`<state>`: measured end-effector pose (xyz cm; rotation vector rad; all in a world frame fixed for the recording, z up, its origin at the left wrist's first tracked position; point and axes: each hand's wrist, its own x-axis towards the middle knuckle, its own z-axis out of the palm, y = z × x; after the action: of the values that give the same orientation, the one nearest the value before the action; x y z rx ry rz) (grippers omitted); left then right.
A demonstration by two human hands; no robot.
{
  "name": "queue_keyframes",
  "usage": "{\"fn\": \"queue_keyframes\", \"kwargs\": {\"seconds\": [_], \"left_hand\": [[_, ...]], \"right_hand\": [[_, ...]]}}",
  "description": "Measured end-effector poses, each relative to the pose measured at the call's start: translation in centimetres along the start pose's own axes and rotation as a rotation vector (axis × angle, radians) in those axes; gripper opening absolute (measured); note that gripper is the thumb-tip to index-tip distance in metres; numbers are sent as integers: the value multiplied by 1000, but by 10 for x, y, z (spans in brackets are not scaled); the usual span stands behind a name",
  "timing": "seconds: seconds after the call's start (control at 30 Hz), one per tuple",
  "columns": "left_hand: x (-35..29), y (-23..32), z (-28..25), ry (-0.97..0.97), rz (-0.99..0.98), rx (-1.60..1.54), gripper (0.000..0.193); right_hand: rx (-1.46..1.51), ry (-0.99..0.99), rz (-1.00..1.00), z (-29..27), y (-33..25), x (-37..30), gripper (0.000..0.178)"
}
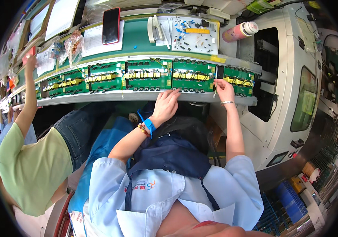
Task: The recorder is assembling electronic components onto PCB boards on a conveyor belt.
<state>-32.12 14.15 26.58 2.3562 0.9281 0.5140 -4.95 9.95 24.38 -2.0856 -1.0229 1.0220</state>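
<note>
A row of green circuit boards with black parts and yellow-wrapped components runs along a metal rail. My left hand [166, 106], wearing a blue wrist strap [150, 126], rests at the rail's front edge, by the lower edge of a circuit board [147, 75]. Its fingers are stretched out and hold nothing that I can see. My right hand [226, 91] pinches at the gap between another circuit board [192, 82] and the rightmost circuit board [238, 73]. A thin pale strand [215, 93] shows just below its fingertips; what the fingers hold is too small to make out.
Behind the boards lie a phone [111, 27], white tweezers [157, 28] and a white tray [192, 46] of loose small parts. A pink bottle [240, 32] stands beside them. A large white machine [281, 98] borders the right. On the left, a co-worker in green [38, 170] reaches over the line.
</note>
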Motion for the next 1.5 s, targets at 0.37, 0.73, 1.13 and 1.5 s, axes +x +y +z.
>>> {"fn": "queue_keyframes", "kwargs": {"seconds": [0.37,0.73,1.13,1.5], "left_hand": [[21,0,-16,96,25,-64,30],[24,-2,-12,221,-198,-242,26],[35,1,13,141,-445,-374,48],[41,-1,21,101,-428,-363,51]], "right_hand": [[-526,56,-284,5,-30,26,19],[92,146,74,14,23,-11,38],[31,147,212,21,27,2,58],[-100,173,245,-6,34,1,63]]}}
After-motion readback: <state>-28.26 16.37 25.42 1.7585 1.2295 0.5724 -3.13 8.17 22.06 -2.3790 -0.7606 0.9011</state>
